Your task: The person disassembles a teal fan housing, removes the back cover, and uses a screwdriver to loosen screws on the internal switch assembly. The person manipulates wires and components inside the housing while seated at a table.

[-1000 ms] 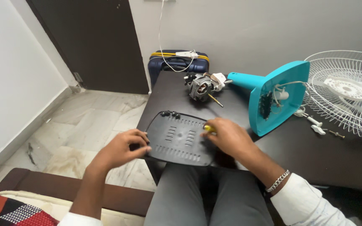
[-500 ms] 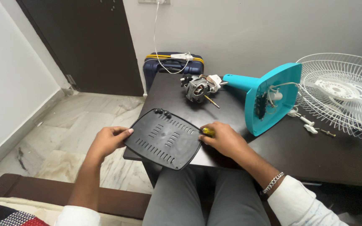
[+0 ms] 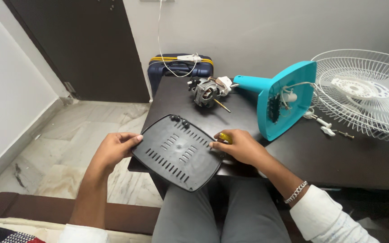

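Firmly held: black slotted plastic base plate [image 3: 178,153] over the dark bench [image 3: 338,153] edge.
Left hand [image 3: 113,150] fingers grip its rim; right hand [image 3: 239,146] clasps the opposite edge plus a yellow-handled tool [image 3: 224,137]; level support seems wise.

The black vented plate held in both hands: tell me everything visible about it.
The black plate is a flat, rounded-rectangle panel, plastic by its look, with rows of short slots and small knobs by its far edge. It is held tilted over the dark table's near edge and the lap. The left hand grips its left edge; the right hand, also holding something yellow, touches its right edge.
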